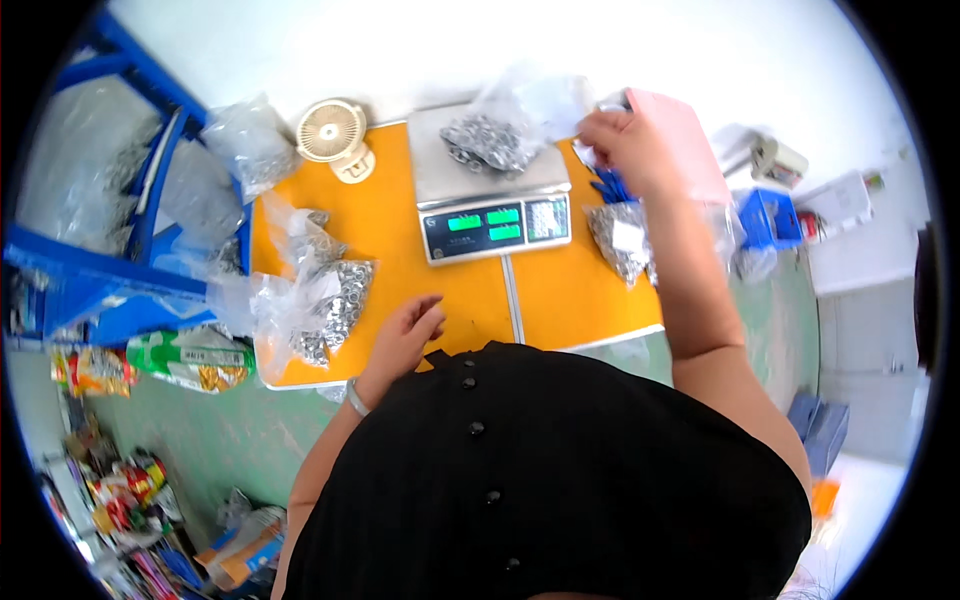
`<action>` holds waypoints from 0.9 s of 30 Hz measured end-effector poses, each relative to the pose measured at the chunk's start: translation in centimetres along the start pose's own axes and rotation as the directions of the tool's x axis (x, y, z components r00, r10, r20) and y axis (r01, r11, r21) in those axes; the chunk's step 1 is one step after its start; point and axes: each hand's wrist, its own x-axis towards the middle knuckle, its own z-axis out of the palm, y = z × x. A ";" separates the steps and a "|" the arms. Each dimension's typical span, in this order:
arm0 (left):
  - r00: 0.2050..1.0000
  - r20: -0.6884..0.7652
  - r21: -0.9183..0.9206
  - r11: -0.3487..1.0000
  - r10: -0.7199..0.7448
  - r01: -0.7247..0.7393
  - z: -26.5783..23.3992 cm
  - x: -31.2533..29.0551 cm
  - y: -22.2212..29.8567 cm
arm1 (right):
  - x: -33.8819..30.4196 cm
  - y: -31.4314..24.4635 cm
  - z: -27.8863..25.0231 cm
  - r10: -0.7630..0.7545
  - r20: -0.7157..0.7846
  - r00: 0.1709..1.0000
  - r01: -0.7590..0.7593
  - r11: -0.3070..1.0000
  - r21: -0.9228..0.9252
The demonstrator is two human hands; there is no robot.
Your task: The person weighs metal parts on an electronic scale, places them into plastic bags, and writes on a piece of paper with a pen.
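A clear plastic bag of small metal parts [490, 143] lies on the steel pan of a digital scale [495, 225], its display lit green. My right hand [628, 145] is raised at the scale's back right corner, beside the bag's loose mouth. Its fingers are pinched together; what they hold, if anything, is hidden. My left hand [405, 340] hovers by the table's front edge, fingers loosely bent and apart, with nothing in it. Nearest to it are clear bags of shiny metal rings [345, 300] on the table's left side.
A cream fan [333, 135] stands at the back left of the orange table [440, 285]. Blue shelving [150, 230] with filled bags flanks it. Right of the scale are another bag of metal parts [622, 240], a pink board [682, 140] and a blue basket [770, 218].
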 end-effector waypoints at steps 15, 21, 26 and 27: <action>0.978 0.185 0.010 0.995 -0.097 0.097 8.4 6.5 -6.0 | -19.8 22.1 1.0 0.063 -0.310 0.949 -0.210 0.859 -0.467; 0.984 0.180 0.582 0.808 -0.016 -0.093 6.3 9.6 -11.2 | -17.5 30.0 -11.2 0.331 -0.463 0.822 -0.542 0.203 -0.816; 0.990 0.138 0.717 0.688 0.018 -0.112 8.2 11.0 -11.8 | -16.9 32.1 -13.2 0.455 -0.347 0.820 -0.450 0.136 -0.883; 0.992 0.129 0.733 0.674 -0.003 -0.093 8.5 11.1 -11.9 | -17.3 32.2 -13.5 0.468 -0.331 0.819 -0.437 0.136 -0.889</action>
